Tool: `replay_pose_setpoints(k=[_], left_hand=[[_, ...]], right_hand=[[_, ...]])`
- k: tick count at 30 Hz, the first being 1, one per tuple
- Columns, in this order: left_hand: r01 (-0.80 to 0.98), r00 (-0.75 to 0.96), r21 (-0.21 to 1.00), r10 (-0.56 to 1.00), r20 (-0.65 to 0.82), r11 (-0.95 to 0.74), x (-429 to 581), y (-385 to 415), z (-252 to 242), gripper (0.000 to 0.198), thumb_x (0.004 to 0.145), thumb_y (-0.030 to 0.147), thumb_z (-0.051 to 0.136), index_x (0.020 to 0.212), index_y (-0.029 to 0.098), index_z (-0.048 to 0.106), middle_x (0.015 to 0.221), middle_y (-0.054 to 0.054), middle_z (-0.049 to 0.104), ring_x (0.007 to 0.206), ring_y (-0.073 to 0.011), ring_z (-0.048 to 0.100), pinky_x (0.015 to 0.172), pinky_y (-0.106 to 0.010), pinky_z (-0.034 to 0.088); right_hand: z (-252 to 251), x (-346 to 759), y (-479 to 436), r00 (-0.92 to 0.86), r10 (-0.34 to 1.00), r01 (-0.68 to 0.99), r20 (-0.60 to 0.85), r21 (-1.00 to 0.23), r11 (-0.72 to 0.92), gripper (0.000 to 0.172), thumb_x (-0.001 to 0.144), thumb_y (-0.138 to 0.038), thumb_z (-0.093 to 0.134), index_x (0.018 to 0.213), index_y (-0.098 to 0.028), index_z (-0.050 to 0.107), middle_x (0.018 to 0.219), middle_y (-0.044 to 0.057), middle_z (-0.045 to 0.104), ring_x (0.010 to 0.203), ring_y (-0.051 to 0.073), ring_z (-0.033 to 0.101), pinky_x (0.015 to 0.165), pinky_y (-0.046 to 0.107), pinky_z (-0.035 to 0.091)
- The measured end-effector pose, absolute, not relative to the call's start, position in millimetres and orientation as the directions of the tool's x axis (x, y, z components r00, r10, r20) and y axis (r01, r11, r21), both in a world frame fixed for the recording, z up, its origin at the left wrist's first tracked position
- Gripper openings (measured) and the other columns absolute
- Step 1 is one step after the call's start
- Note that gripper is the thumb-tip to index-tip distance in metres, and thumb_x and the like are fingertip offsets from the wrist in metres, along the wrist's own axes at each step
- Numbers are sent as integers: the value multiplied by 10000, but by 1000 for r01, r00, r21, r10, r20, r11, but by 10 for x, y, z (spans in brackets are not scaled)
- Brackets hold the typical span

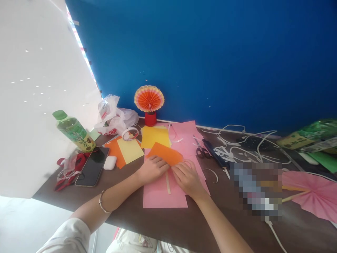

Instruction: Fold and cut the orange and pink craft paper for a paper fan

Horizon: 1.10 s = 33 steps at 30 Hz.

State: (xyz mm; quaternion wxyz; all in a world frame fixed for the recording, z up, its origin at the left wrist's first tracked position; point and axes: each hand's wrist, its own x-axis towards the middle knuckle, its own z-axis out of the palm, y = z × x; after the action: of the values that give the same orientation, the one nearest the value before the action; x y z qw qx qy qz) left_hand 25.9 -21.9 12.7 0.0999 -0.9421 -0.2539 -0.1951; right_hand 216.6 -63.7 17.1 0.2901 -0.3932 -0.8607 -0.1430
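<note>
Pixel-blurred patch on table; pink fan cut by right edge.

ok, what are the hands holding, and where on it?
Both the left hand and right hand pinch the orange paper along its near edge, pressing it onto the pink sheet.

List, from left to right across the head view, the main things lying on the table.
Green bottle → smartphone → white earbud case → tape roll → orange paper under both hands → scissors → tangle of white cables → pink paper fan.
</note>
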Motion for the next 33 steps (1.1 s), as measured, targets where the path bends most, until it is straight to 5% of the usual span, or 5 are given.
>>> replay_pose_setpoints(k=[7,15,33], left_hand=[[548,789,-129,459,410,-826,275,-261,167,186,860,291,420,750,192,532,654,-28,520,614,-151,473,543,-296,288],[562,777,-131,468,420,-816,232,-231,181,200,853,247,394,703,187,511,619,-26,487,574,-139,436,515,-287,250],[542,760,4,493,423,-840,91,-126,150,125,757,180,389,673,190,480,628,-1,491,546,-125,425,504,-271,262]], right_hand=[[196,2170,-656,-515,596,747,616,-19,665,249,837,-71,389,784,-182,605,728,28,613,751,138,527,884,371,344],[281,2309,-659,-479,562,773,674,21,634,249,825,-59,430,844,-205,630,776,15,665,788,141,566,892,368,327],[295,2660,-536,-228,572,850,787,-125,511,217,810,-87,509,789,-235,667,725,-10,696,757,156,588,843,374,361]])
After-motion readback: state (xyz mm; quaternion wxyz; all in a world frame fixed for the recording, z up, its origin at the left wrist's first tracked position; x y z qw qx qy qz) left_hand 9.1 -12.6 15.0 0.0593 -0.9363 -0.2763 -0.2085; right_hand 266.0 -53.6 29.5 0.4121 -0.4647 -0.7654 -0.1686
